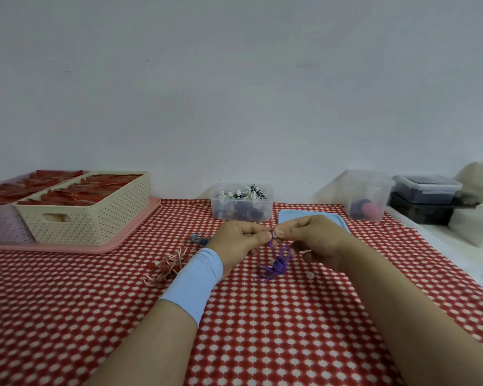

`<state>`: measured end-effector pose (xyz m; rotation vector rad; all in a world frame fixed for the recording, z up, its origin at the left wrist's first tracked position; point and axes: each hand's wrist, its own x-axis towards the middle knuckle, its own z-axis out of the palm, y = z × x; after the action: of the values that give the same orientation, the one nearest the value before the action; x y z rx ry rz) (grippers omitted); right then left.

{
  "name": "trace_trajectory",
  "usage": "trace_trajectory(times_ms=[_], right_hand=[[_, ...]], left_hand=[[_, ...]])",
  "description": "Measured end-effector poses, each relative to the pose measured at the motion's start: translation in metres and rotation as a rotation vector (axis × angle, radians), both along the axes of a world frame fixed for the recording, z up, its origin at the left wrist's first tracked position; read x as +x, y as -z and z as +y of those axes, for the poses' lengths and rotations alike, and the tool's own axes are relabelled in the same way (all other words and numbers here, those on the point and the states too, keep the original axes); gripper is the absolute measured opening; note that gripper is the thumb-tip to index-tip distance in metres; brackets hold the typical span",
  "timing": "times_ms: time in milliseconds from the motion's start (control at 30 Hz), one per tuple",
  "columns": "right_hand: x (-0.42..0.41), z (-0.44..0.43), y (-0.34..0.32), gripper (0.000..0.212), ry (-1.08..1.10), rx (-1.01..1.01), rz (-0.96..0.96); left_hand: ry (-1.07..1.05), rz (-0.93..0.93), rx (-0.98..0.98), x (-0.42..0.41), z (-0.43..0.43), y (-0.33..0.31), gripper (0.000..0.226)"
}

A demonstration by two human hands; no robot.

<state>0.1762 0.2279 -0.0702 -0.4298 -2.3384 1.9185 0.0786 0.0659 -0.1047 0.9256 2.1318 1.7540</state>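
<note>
The left hand (239, 240) and right hand (315, 240) meet fingertip to fingertip, both pinching the top loop of the purple earphone cable (279, 264), likely to wind it while its coiled bundle dangles over the middle of the worktop (262, 330). A red-and-white cable (168, 264) lies just left of them, and the clear tub (241, 203) of earphones stands by the far edge.
</note>
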Motion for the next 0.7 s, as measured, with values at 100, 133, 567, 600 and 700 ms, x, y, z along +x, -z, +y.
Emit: trace_trajectory(times_ms=[100,133,567,600,700], right_hand=[[-0.0015,-0.0045,0.0003,0.011,0.044,0.035,0.162],[-0.0012,-0.0056,-0.0007,0.011,0.058,0.066,0.203],[0.0059,-0.0041,-0.0052,0.010,0.011,0.367,0.296],[0.0057,-0.0042,-0.0049,0.010,0.010,0.381,0.303],[0.0065,-0.0052,-0.0048,0.012,0.008,0.371,0.322]], left_hand=[[-0.008,-0.119,0.107,0.0008,0.0034,-0.0029,0.011],[-0.008,-0.150,0.123,0.0010,0.0041,-0.0037,0.011],[-0.018,-0.099,0.004,0.0031,0.0018,-0.0044,0.008],[-0.032,-0.071,-0.021,0.0031,0.0017,-0.0047,0.008],[-0.053,-0.034,-0.039,0.0027,0.0019,-0.0055,0.007]])
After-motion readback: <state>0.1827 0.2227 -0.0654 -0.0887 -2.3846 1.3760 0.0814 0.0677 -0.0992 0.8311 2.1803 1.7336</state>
